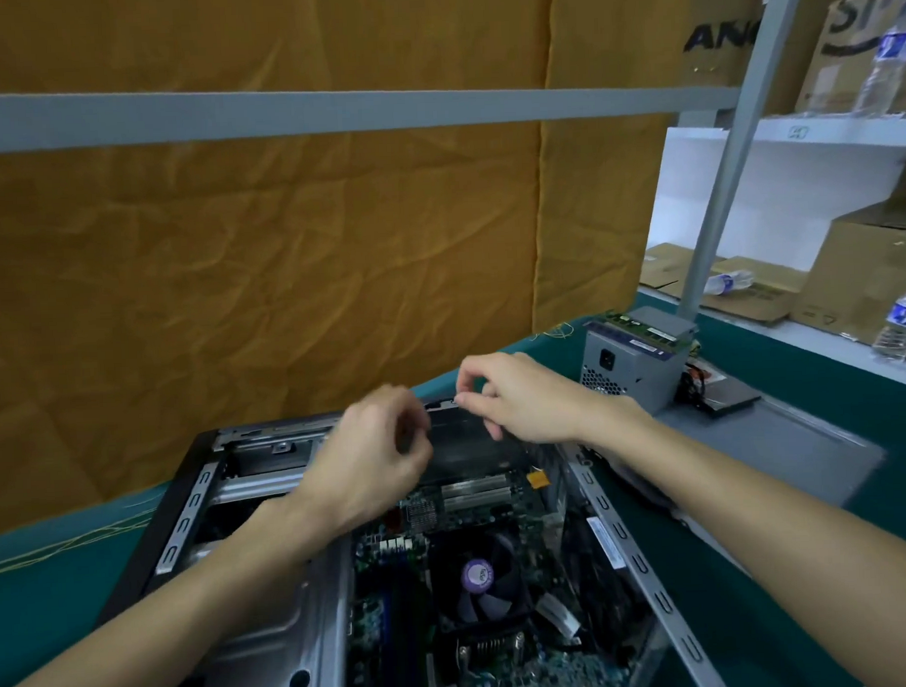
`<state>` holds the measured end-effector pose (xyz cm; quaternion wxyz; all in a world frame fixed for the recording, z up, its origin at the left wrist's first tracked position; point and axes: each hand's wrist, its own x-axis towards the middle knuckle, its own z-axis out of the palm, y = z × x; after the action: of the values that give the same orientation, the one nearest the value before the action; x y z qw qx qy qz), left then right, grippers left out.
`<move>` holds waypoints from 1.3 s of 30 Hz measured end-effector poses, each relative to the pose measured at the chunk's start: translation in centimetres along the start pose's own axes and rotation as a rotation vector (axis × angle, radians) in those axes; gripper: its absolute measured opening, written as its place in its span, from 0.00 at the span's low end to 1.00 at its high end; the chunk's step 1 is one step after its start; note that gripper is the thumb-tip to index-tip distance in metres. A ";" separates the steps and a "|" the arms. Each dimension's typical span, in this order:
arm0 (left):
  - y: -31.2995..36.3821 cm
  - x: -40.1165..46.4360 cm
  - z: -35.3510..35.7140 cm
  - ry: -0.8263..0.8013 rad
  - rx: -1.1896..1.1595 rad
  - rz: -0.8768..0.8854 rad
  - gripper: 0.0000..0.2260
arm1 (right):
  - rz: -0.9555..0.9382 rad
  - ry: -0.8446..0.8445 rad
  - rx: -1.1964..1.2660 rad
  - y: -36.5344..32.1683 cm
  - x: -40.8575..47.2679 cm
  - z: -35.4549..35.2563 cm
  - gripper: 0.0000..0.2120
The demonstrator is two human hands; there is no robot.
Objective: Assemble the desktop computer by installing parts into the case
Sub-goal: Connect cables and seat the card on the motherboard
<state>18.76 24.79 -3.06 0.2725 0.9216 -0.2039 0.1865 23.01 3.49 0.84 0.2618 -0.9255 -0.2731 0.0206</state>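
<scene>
Both hands working at far end of open PC case.

Case (316,594) lies open on desk (49,604), fan (479,578) on board inside. Left hand (373,464) curled over black card (470,445); blur, grip can't be told. Right hand (524,397) pinches card's top edge w/ fingers. Power supply (636,362) stands apart on desk, to the right.

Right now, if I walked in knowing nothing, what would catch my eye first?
Probably the two hands, left hand and right hand, meeting over the far end of the open computer case. Next, the purple-capped cooling fan on the board inside, and the grey power supply standing on the green table behind.
</scene>
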 end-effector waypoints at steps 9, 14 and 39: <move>3.6 2.1 3.8 -0.558 -0.490 -0.241 0.11 | 0.043 0.010 0.323 0.6 1.6 -0.9 0.03; 3.5 2.7 4.9 -0.436 -0.591 -0.284 0.08 | 0.010 0.055 0.338 1.8 1.3 -1.2 0.02; 3.4 5.3 4.9 -0.811 -1.645 -0.686 0.06 | 0.256 0.342 0.044 8.0 1.0 1.8 0.19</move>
<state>22.72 17.85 -3.06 0.7787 0.4476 -0.0694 -0.4341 27.50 -0.88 -4.61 0.3197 -0.9367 -0.1043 -0.0975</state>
